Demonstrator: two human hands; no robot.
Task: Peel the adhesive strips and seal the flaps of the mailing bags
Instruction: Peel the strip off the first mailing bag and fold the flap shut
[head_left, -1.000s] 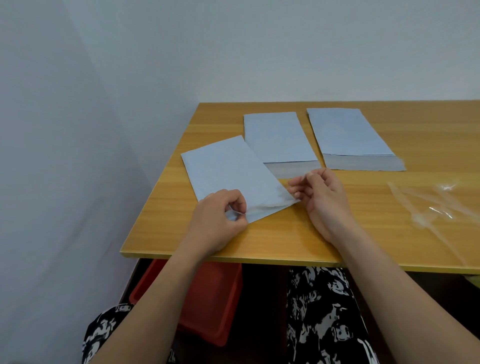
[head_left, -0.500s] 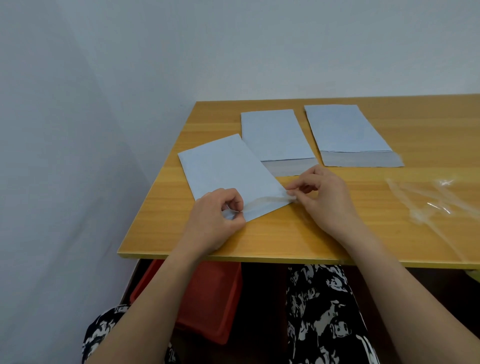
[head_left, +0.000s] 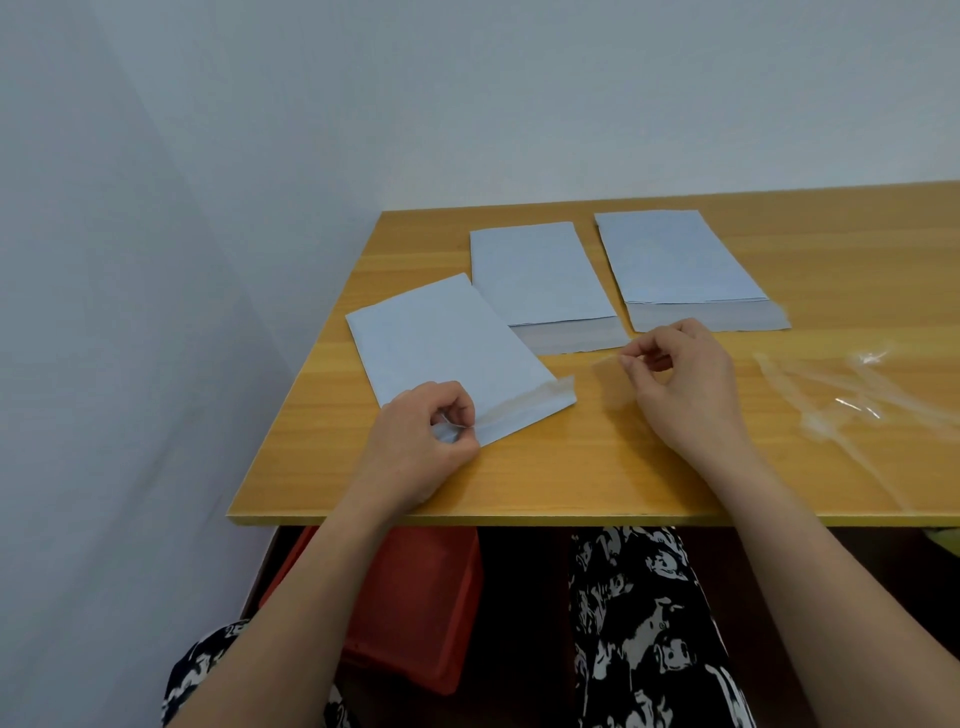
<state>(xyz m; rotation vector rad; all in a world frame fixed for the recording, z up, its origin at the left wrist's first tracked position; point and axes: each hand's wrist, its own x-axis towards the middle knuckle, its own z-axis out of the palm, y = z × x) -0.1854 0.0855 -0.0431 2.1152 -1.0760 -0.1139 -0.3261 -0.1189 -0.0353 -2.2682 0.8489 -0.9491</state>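
By our left hand (head_left: 415, 441) we see a pale blue mailing bag (head_left: 441, 348); under both hands a honey-yellow wooden table (head_left: 571, 467); below, a red bin (head_left: 415, 613) and black-and-white patterned clothing (head_left: 644, 623).

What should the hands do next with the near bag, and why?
Probably drop the peeled strip onto the pile of clear strips, then fold the flap. The right hand pinches the strip clear of the near bag; the left hand pins the bag's corner and the flap lies unfolded.

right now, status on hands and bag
Left hand pinches near bag corner. Right hand holds peeled strip clear. Flap unsealed. Nothing in the way.
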